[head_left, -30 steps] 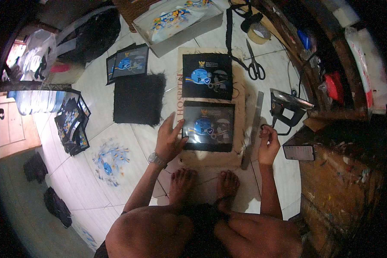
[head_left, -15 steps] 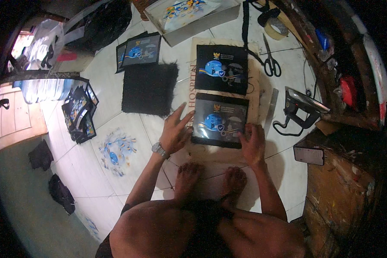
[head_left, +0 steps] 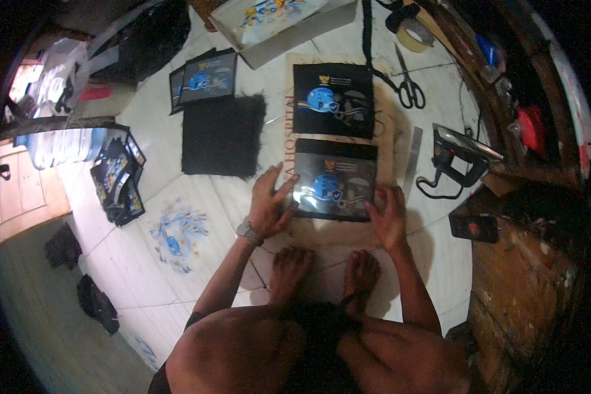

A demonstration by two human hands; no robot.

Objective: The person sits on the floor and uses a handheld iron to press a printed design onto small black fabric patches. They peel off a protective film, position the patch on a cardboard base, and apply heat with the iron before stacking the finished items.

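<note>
Hands press flat on a shiny dark print with a blue picture (head_left: 333, 187), lying on a tan cloth mat (head_left: 387, 131) on the white tile floor. The left hand (head_left: 267, 205) has its fingers spread wide on the print's left edge, holding nothing. The right hand (head_left: 387, 217) lies open on the lower right corner. Just past the fingers, a second dark print (head_left: 333, 100) already sits on the mat, so one looks placed and this one seems half done. Left of the fingers lies a fuzzy black square (head_left: 222, 134). Right of them rest metal scissors (head_left: 410, 82).
</note>
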